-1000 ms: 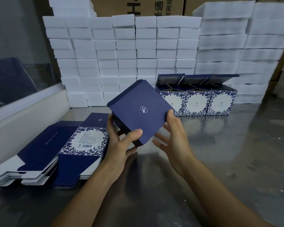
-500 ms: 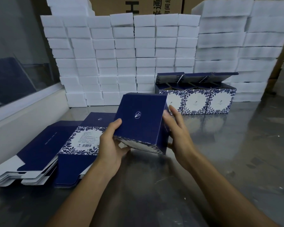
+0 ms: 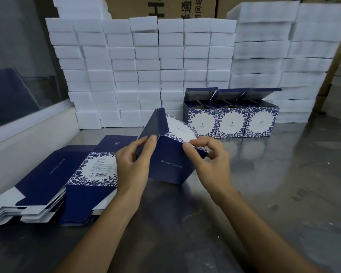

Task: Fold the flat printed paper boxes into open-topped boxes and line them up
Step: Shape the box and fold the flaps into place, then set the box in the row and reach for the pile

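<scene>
Head cam: both hands, left hand (image 3: 133, 166) and right hand (image 3: 210, 163), pinch the half-folded navy box (image 3: 168, 164) mid-frame, fingers gripping its top edge.

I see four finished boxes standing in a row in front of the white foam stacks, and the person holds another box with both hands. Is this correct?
Not quite: the head view shows three finished boxes in the row, not four. They do stand in front of the white foam stacks, and the left hand and right hand both hold another box.

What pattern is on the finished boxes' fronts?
Blue leaf border around a white centre on the finished boxes, head view.
</scene>
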Demonstrator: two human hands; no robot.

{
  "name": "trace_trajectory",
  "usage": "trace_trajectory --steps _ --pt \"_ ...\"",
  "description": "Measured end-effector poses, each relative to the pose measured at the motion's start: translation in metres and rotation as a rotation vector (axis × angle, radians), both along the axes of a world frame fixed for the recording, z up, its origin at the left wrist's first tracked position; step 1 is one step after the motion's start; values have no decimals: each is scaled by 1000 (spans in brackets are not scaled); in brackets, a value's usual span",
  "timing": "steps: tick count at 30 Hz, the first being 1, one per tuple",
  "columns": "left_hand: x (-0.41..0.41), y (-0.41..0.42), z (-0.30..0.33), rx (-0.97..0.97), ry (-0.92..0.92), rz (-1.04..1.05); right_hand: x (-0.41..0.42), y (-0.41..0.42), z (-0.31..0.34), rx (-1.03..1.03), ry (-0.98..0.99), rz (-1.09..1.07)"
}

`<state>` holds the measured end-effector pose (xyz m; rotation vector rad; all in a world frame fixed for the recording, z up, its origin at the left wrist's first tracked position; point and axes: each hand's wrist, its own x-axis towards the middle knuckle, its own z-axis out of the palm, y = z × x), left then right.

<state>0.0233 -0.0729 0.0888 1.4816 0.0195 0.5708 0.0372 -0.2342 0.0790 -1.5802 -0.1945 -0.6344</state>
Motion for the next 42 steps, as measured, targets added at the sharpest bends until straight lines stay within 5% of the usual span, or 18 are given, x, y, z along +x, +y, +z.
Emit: trace_trajectory --steps 4,10,14,21,35,42 --pt "2 2 -4 186 47 -18 0 0 2 16 -4 70" --pt "2 6 -5 84 -64 96 -2 0 -1 -54 71 159" --pt "-4 13 3 201 -145 98 0 -8 -2 -215 80 119" --pt "-11 14 5 440 -258 -37 -5 -8 8 -58 6 234" --pt "-12 -3 9 241 -307 -54 -12 4 20 99 -7 341" --pt "-24 -7 23 407 -401 70 -22 12 23 -215 -252 124"
